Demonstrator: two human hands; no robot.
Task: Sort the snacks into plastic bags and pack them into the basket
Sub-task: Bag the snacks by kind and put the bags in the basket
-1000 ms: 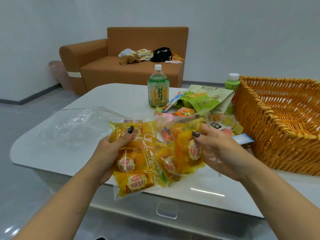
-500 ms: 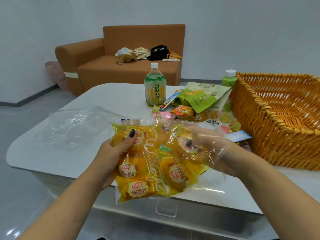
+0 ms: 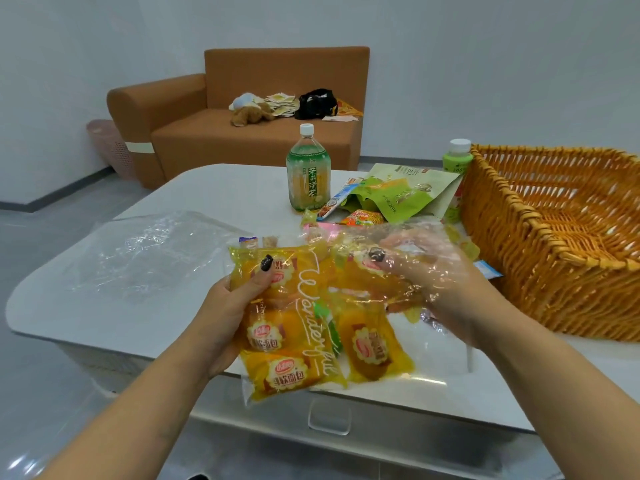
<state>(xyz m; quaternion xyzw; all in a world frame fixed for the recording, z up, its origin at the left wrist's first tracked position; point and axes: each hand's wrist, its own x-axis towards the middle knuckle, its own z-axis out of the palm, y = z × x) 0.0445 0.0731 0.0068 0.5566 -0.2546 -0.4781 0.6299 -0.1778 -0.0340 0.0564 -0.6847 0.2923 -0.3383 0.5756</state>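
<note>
A clear plastic bag (image 3: 313, 318) with white script printing holds several yellow bread packets (image 3: 289, 374). My left hand (image 3: 228, 313) grips the bag's left side, thumb on top of a packet. My right hand (image 3: 433, 282) reaches inside the bag's mouth, covered by the film, and holds a yellow packet there. The bag hangs above the near edge of the white table (image 3: 145, 327). The orange wicker basket (image 3: 540, 271) stands to the right, with nothing visible inside it.
Spare clear bags (image 3: 145, 258) lie flat on the table's left. Behind the held bag are a green tea bottle (image 3: 307, 174), green snack pouches (image 3: 401, 195), small sweets and a green-capped bottle (image 3: 457, 161). A brown sofa (image 3: 249, 133) stands beyond.
My right hand has gone from outside the bag into its mouth, pushing a yellow packet in. The bag has sagged lower in my left hand's grip.
</note>
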